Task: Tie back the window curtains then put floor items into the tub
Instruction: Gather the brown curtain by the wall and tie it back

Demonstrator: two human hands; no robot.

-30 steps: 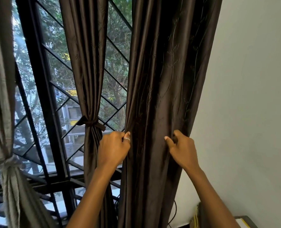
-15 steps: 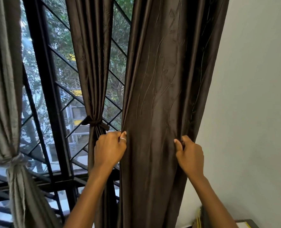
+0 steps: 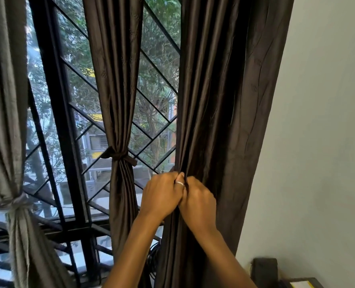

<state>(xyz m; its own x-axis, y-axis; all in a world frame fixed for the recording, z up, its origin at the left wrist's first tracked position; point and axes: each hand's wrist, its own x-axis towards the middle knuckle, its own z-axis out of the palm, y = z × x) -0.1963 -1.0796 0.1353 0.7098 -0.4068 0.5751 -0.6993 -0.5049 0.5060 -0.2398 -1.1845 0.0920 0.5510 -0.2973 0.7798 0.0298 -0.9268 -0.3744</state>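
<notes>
Hands: your left hand [image 3: 162, 194] and right hand [image 3: 198, 201] were knuckle to knuckle, fingers of both curled tight into the fabric. Just before, they'd gripped opposite edges, well apart.
Curtain: the dark brown satiny curtain panel [image 3: 224, 100] beside the white wall [image 3: 328, 121] was bunched at your grip, but its wall-side stretch hung loose.
Other two: the brown middle curtain [image 3: 116, 80] and the grey left curtain [image 3: 4, 100] were already tied.
Meaning: gathering looked partway done; I'd guess that loose stretch needed pulling in before tying.
Tub: not in view.
</notes>
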